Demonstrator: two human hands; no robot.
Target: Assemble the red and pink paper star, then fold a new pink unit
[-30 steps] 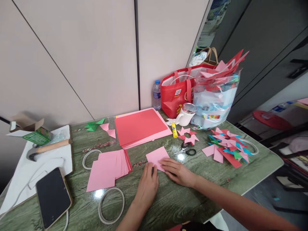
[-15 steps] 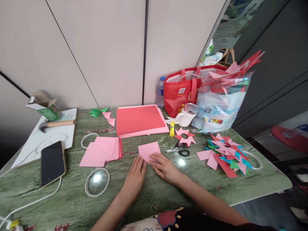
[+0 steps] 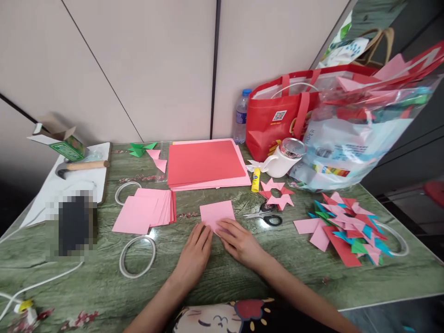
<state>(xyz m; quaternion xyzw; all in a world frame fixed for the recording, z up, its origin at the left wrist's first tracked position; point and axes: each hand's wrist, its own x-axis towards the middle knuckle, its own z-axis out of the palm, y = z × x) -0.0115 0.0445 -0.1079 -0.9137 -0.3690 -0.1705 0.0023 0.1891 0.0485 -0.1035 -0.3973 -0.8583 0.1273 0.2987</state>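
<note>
A small pink sheet of paper [image 3: 217, 211] lies on the table before me. My left hand [image 3: 197, 245] has its fingertips on the near left corner, fingers close together. On the near right edge, my right hand [image 3: 243, 241] grips the paper, with its thumb hidden beneath the fingers. A stack of pink paper squares [image 3: 138, 212], some red at its right end, is fanned out on the left. Right of my hands lie black-handled scissors [image 3: 265, 216], with a pink and red paper star ring [image 3: 277, 194] and a yellow glue stick [image 3: 255, 180] behind them.
Large red sheets [image 3: 206, 162] lie at the back. A white mug [image 3: 282, 159], a water bottle [image 3: 242, 118], a red bag [image 3: 270, 122] and a plastic bag [image 3: 347, 143] stand right. Folded paper pieces [image 3: 350, 224], tape rolls [image 3: 138, 256], a hammer [image 3: 83, 167] and a blurred phone [image 3: 74, 226] lie around.
The camera view has shifted, so the bags on the right look larger and closer. Both hands stay at the near edge of the pink paper, with hardly any shift.
</note>
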